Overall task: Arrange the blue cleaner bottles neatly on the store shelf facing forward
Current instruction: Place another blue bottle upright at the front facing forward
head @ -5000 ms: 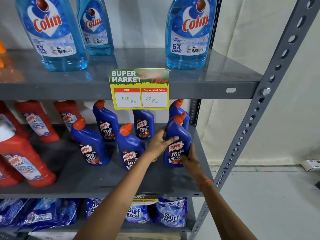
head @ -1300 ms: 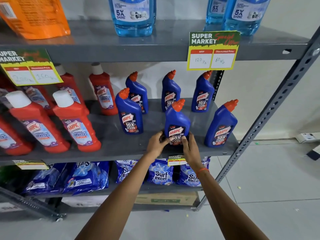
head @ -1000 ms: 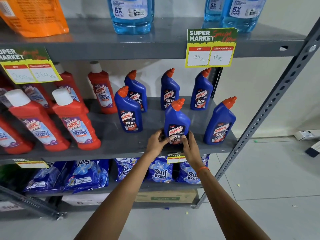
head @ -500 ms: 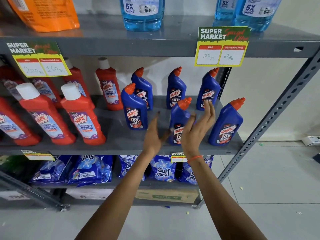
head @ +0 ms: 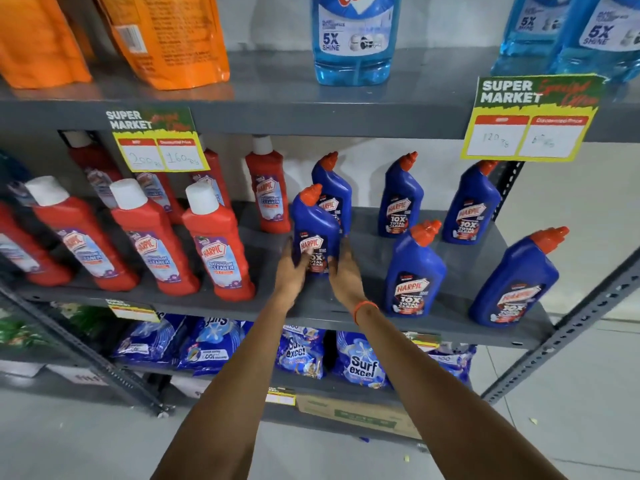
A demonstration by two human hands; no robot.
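Several blue Harpic bottles with orange caps stand on the grey middle shelf (head: 457, 327), labels facing me. I hold the left front bottle (head: 313, 226) low on its body between my left hand (head: 294, 271) and my right hand (head: 343, 275). Behind it stands another blue bottle (head: 334, 188). Two more stand at the back, one in the middle (head: 400, 199) and one on the right (head: 472, 206). The front row has a middle bottle (head: 414, 271) and a right bottle (head: 516, 282) near the shelf's end.
Red Harpic bathroom cleaner bottles (head: 214, 244) fill the shelf's left half, close to the held bottle. Light blue Colin bottles (head: 353, 36) and orange pouches (head: 166, 36) stand on the shelf above. Price tags (head: 530, 123) hang from its edge. Surf Excel packs (head: 360, 365) lie below.
My hands left the middle front bottle, lifted open, then moved left and closed around the left front bottle. The view shifted closer and to the left.
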